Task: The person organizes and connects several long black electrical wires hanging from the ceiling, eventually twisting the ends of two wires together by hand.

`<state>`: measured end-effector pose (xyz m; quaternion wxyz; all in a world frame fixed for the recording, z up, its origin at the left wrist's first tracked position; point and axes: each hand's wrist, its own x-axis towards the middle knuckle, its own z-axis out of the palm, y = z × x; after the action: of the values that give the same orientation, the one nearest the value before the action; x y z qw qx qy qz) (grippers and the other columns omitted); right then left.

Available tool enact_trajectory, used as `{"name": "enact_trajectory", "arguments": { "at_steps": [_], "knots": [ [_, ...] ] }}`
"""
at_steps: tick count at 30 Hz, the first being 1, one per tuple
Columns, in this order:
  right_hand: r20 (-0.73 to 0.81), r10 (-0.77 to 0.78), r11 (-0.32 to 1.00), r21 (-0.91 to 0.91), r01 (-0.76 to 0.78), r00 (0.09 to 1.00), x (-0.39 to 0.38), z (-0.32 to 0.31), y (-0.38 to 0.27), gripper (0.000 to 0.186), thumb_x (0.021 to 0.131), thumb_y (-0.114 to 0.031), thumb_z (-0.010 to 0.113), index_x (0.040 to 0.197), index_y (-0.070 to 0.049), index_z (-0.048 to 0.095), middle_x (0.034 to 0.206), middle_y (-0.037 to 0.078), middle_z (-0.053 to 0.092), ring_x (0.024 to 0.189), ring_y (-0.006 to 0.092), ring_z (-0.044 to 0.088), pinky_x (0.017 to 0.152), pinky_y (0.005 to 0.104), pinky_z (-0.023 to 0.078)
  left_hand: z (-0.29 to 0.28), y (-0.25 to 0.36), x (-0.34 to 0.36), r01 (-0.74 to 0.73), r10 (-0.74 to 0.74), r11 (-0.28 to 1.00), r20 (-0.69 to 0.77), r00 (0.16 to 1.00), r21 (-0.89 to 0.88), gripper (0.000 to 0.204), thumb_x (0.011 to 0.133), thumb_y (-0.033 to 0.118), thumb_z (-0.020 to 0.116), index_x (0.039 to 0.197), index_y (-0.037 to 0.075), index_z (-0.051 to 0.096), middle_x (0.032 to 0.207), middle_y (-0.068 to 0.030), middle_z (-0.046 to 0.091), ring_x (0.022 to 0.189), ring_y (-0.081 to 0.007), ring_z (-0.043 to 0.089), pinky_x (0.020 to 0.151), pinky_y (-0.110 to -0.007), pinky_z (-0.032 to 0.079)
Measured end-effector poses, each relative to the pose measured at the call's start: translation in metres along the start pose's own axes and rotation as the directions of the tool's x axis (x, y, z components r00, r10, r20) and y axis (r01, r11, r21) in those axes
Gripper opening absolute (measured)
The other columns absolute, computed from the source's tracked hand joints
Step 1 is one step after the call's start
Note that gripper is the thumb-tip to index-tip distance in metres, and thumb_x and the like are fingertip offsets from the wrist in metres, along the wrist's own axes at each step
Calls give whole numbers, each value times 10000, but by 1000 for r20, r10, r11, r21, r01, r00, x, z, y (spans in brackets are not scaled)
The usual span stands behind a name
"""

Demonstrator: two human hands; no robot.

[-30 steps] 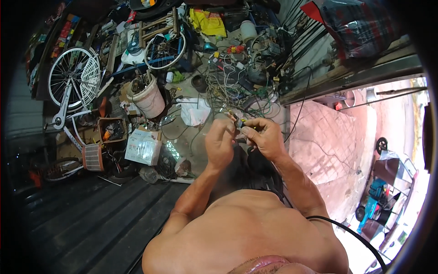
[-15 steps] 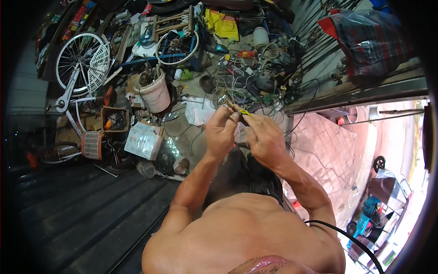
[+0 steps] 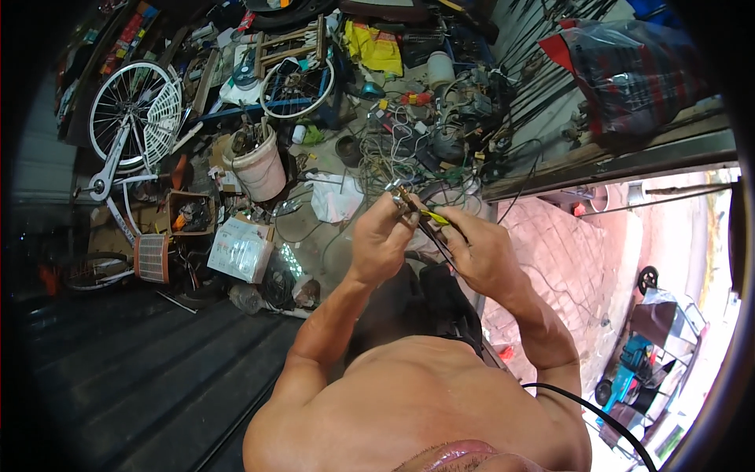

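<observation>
Our left hand (image 3: 381,242) pinches a brass fitting (image 3: 403,193) in front of us; our right hand (image 3: 483,252) pinches a yellow strip (image 3: 432,215) just beside it. Work looks under way, both pieces in hand; how much is done or left, we cannot tell.

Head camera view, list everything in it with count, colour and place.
Metal fitting: one, brass-coloured, centre
Yellow piece: one, yellow, centre
Bicycle: one, white, left side
Spoked wheel: one, pale-rimmed, upper left
Bucket: one, whitish, left of centre
Carton: one, white, below bucket
White bag: one, white, right of bucket
Sack: one, yellow, top centre
Striped bag: one, dark and red, upper right
Cables: many, mixed colours, above centre
Machine: one, turquoise, outside, lower right
Small clutter: uncountable, mixed, upper left
Left hand: one, bare, gripping metal fitting
Right hand: one, bare, gripping yellow piece
Torso: one, bare, bottom
</observation>
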<state>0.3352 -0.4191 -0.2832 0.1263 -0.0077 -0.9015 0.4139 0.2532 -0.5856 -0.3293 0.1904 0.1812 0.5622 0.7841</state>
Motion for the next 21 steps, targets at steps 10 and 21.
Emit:
{"name": "enact_trajectory", "arguments": {
  "at_steps": [10,21],
  "knots": [
    [452,183,969,64,-237,873,17,-45,-21,241,841,-223,706,851,11,651,744,175,670,669,329,659,616,382,498,-5,33,-3,-260,107,926,471,875,273,179,845,-85,575,993,-14,643,921,-80,590,793,-162,551,711,-291,451],
    [537,353,885,75,-460,766,4,-47,-21,109,813,-76,667,788,7,601,698,59,624,610,144,586,571,303,466,-3,8,6,-343,194,928,599,777,144,189,876,35,632,1063,46,661,959,-113,613,853,-273,598,753,-368,483]
  ]
}}
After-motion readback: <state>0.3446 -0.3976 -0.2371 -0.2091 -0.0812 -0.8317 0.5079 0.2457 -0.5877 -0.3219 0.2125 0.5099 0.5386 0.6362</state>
